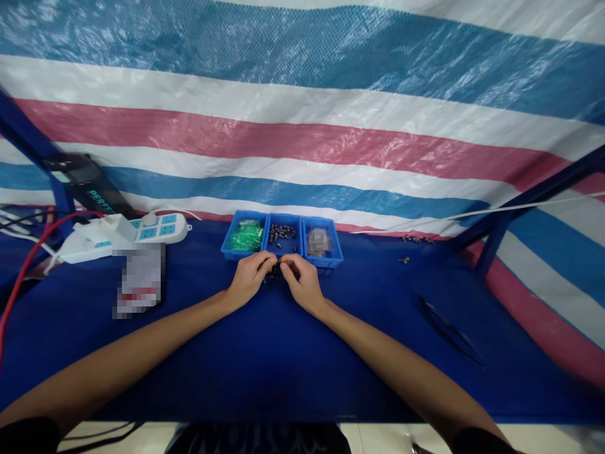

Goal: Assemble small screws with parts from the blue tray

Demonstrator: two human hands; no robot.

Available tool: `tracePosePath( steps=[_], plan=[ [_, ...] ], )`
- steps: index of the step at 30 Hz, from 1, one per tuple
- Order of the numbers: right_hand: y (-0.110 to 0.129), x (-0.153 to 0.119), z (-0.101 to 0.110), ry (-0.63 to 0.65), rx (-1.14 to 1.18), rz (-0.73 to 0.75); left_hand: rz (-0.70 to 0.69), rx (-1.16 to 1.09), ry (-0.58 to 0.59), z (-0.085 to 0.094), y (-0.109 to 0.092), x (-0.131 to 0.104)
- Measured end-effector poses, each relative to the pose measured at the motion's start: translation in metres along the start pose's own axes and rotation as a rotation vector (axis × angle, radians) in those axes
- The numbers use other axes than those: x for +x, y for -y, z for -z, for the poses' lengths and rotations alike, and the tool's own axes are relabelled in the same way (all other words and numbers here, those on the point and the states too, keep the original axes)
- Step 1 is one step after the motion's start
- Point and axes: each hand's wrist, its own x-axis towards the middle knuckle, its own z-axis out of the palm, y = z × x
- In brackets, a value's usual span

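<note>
My left hand [250, 275] and my right hand [302, 282] meet just in front of three joined blue bins. Fingers and thumb of each are pinched together, and what they hold is too small to make out. Small dark pieces [274, 272] lie on the blue table between and under the fingertips. The left bin [229, 255] holds green packets [246, 236]. Small dark metal parts [282, 234] are scattered in the middle bin [285, 219]. Clear plastic pieces [319, 242] fill part of the right bin [334, 260].
At the left are a white power strip [163, 228] with cables, a dark bottle or case [97, 189] and a blurred-out packet [142, 277]. Black glasses [451, 331] lie at the right. Small metal parts [404, 260] sit toward the back right, before a striped sheet [302, 142].
</note>
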Motion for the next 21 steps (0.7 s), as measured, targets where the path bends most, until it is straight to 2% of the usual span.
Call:
tracePosePath(
  steps=[5, 9, 12, 18, 21],
  plan=[
    [-0.0002, -0.0002, 0.0004, -0.007, 0.01, -0.017, 0.053, -0.077, -0.025, -0.0024, 0.0029, 0.0001],
    [0.0004, -0.0004, 0.0002, -0.009, 0.026, -0.023, -0.024, -0.029, -0.016, 0.0001, 0.0005, -0.0022],
    [0.001, -0.0004, 0.0002, -0.007, 0.042, -0.025, -0.042, -0.023, -0.051, 0.0021, -0.001, -0.004],
    [0.0019, 0.0002, 0.001, 0.003, 0.024, -0.037, 0.102, -0.112, -0.059, -0.0009, 0.0012, -0.0021],
    [0.0018, 0.0003, 0.0007, -0.003, 0.026, -0.037, 0.084, -0.108, -0.058, -0.0021, 0.0019, -0.0001]
  ],
)
